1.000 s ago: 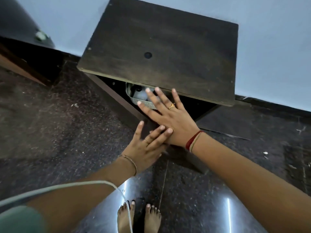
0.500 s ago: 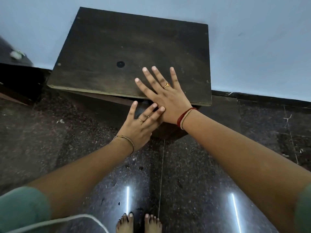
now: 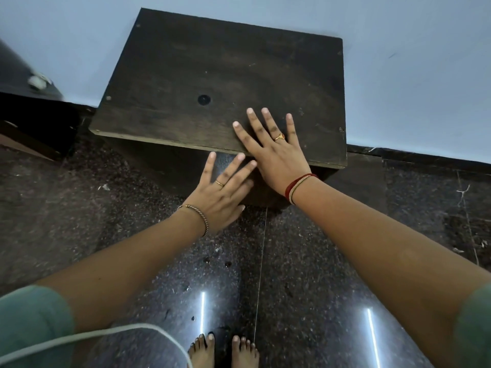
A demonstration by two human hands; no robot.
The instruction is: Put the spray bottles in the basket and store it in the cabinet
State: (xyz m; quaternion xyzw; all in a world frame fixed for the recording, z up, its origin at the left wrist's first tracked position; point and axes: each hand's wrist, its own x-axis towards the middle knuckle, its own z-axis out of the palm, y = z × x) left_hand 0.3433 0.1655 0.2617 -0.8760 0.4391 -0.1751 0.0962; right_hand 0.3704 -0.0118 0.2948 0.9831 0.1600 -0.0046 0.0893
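Observation:
A low dark wooden cabinet (image 3: pixel 220 75) stands against the pale wall, seen from above. Its front door (image 3: pixel 170 168) is closed under the top board. My left hand (image 3: pixel 221 191) lies flat against that door, fingers spread, holding nothing. My right hand (image 3: pixel 273 152) rests flat over the top board's front edge, fingers spread and empty. The basket and the spray bottles are hidden from view.
Dark speckled stone floor (image 3: pixel 332 261) surrounds the cabinet, with my bare feet (image 3: pixel 223 351) near the bottom edge. A white cable (image 3: pixel 106 333) crosses the lower left. Dark furniture (image 3: pixel 29 115) stands to the left by the wall.
The cabinet door has swung shut under both hands. The basket, visible inside a second ago, is now hidden. My hands followed the door toward the cabinet.

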